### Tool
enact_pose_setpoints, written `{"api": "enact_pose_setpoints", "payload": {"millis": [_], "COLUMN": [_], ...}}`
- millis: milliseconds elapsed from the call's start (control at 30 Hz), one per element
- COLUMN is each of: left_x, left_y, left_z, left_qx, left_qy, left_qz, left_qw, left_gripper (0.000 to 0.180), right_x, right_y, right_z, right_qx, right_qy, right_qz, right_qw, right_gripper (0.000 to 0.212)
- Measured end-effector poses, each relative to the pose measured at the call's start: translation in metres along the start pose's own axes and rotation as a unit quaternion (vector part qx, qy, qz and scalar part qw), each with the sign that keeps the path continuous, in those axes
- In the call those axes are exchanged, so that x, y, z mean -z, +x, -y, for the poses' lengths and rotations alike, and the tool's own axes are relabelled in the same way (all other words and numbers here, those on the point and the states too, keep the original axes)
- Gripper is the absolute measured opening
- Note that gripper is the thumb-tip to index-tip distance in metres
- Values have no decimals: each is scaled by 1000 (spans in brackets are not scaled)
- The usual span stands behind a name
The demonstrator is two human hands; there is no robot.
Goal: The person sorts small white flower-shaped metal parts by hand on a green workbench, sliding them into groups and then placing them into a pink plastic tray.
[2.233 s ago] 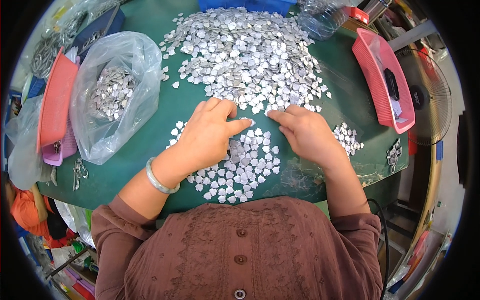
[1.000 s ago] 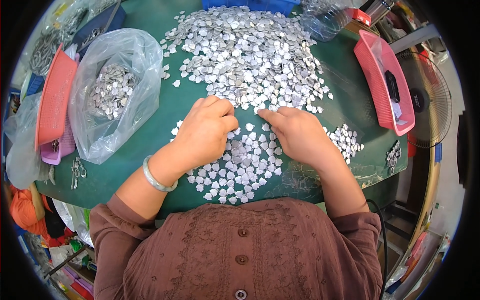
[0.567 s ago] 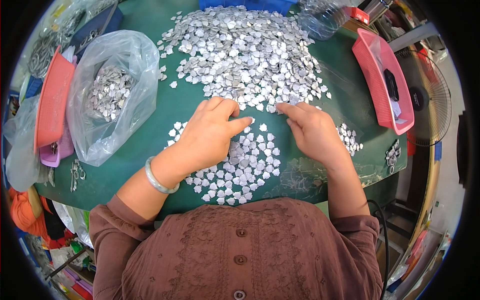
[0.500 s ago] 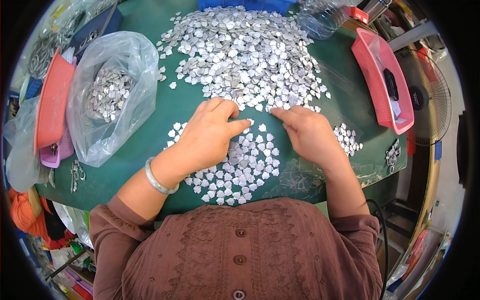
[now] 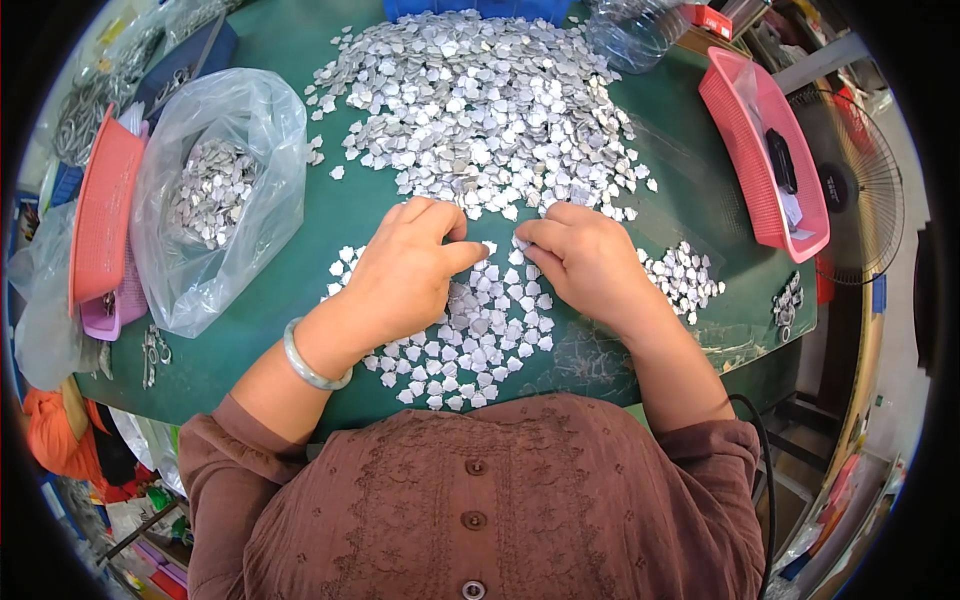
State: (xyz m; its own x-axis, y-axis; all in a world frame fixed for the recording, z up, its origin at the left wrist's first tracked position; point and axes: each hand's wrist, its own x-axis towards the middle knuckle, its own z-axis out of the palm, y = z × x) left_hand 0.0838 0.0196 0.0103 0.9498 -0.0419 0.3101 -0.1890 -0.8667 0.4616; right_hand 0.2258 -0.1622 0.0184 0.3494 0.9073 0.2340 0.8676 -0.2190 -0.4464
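On the green tabletop (image 5: 680, 215), the right hand (image 5: 590, 262) pinches a silver, jagged-edged piece (image 5: 520, 243); the left hand (image 5: 405, 268) curls over similar pieces (image 5: 478, 345), its grip hidden.

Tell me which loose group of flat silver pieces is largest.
The far heap, beyond the left hand and right hand: it spreads widest, pieces piled on pieces. The near cluster and the small right-side cluster are plainly smaller.
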Motion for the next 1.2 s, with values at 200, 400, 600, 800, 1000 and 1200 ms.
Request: {"api": "enact_pose_setpoints", "payload": {"millis": [200, 400, 600, 800, 1000, 1200], "left_x": [0, 0, -5, -6, -1, -4], "left_y": [0, 1, 11, 21, 19, 25], "left_z": [0, -3, -11, -18, -15, -14], "left_qx": [-3, -6, -38, -57, -62, -41], "left_qy": [1, 0, 18, 36, 15, 0], "left_qz": [-3, 0, 21, 72, 93, 55], "left_qw": [1000, 1000, 999, 995, 994, 998], "left_gripper": [32, 37, 47, 46, 41, 39], "right_x": [3, 16, 24, 17, 21, 22], "right_y": [-7, -17, -20, -22, -22, -21], "right_z": [-7, -13, -20, -15, -16, -15], "right_qx": [-45, -36, -97, -53, -13, -9], "right_qy": [26, 108, 45, -7, 51, 30], "right_qz": [-47, 16, -36, 2, 45, 87], "right_qw": [998, 993, 994, 999, 998, 996], "right_gripper": [5, 9, 14, 20, 24, 29]}}
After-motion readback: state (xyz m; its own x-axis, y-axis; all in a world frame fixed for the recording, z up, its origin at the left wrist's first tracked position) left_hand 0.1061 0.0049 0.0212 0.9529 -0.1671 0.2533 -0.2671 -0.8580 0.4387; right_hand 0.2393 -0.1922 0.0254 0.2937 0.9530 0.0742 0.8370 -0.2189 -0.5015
